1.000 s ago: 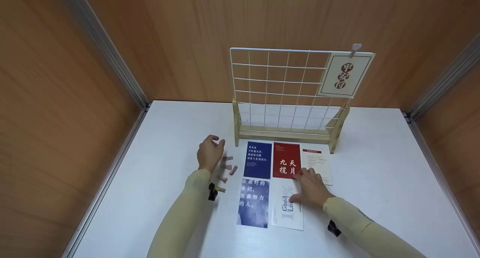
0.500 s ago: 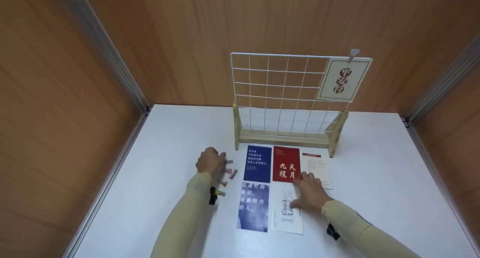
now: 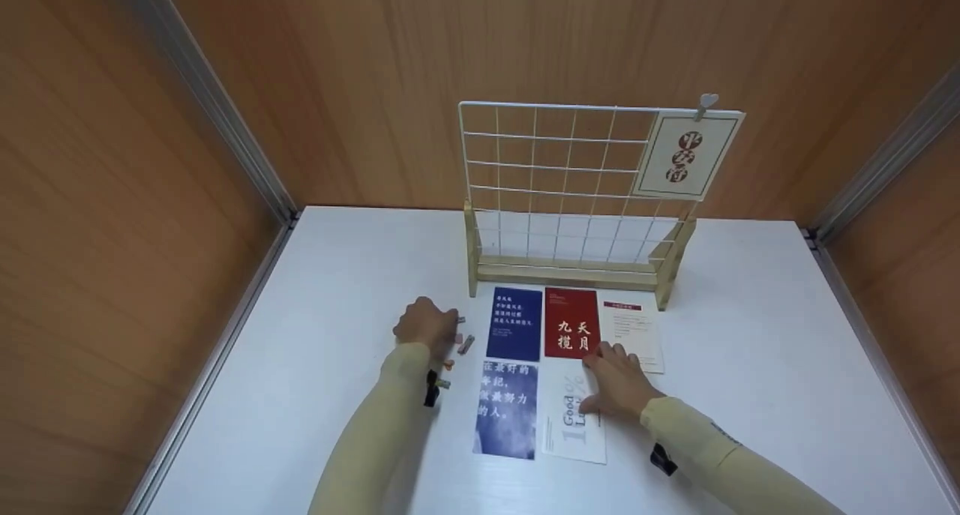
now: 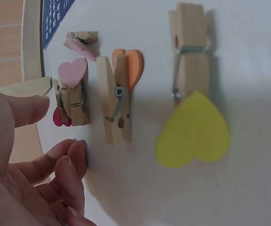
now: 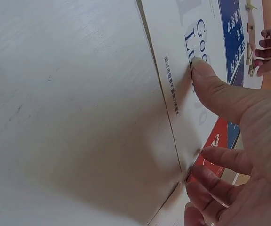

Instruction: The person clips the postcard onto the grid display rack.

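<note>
My left hand [image 3: 425, 324] is low over the table beside several wooden clothespins with painted hearts. In the left wrist view, thumb and fingers stand apart, with the pink-heart clothespin [image 4: 73, 74] close in front and a crimson heart [image 4: 58, 117] showing below it. An orange-heart clothespin [image 4: 120, 84], a yellow-heart clothespin [image 4: 192, 70] and a further pink one [image 4: 81, 43] lie around. My right hand [image 3: 619, 384] has its fingers spread, the thumb on the white "Good Luck" card [image 3: 562, 441]. Its other fingertips are near the red card [image 3: 571, 309] and a white card with red heading [image 3: 646, 350].
Behind the cards stands a white wire grid [image 3: 556, 166] in a wooden base [image 3: 570, 273]. A white-heart clothespin [image 3: 706, 104] holds a card [image 3: 709, 155] at its top right. A dark blue card [image 3: 514, 339] and a cloudy blue card [image 3: 506, 441] lie left of the right hand.
My left hand has come down and slightly right, from above the clothespins to beside them, now covering part of them. The right hand has stayed at the cards.
</note>
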`<state>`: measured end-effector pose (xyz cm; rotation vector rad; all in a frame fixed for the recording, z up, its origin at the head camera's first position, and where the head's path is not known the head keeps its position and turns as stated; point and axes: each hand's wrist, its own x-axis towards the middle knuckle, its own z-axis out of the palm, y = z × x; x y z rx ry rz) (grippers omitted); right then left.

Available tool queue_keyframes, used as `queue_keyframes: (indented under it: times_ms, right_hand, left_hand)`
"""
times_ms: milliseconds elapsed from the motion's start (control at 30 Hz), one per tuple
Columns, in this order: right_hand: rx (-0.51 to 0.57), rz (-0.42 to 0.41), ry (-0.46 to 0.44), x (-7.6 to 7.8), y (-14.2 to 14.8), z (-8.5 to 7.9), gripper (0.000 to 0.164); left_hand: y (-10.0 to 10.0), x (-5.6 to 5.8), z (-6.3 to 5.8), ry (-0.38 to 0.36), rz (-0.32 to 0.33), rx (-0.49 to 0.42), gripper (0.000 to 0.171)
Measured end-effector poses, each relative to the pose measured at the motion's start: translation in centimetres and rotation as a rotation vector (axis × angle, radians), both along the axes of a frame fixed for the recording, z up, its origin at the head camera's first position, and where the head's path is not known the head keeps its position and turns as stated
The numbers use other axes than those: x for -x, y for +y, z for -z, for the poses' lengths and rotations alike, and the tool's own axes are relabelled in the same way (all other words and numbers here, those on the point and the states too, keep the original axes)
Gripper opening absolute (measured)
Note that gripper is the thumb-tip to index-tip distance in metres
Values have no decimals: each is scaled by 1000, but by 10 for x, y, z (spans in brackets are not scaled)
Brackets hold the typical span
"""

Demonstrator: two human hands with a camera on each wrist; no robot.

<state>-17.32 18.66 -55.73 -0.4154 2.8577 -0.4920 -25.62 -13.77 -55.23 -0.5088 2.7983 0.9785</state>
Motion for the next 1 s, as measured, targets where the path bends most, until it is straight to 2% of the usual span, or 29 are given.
queue_keyframes:
  times_ms: [200,433,600,700,867,1000]
  right_hand:
    - [22,32,-34,2,-2,1,69]
    - [45,44,-46,4,-4,3,72]
    - [42,54,-40,3,-5,1,74]
    - [51,55,-41,1,-5,0,73]
    - [62,27,-25,0,-5,0,70]
    - [50,-7,7,1,-3,-2,66]
  left_hand:
    - [5,-1,1,-23,-4,-24,33]
    - [7,-2,-2,-48,11,-24,36]
    - [9,-3,-5,-37,46,-9,40]
    - [9,-2,-6,-50,42,-10,40]
    - [8,0,-5,-77,24,-32,26]
    - [9,2,-5,-85,38,-10,15]
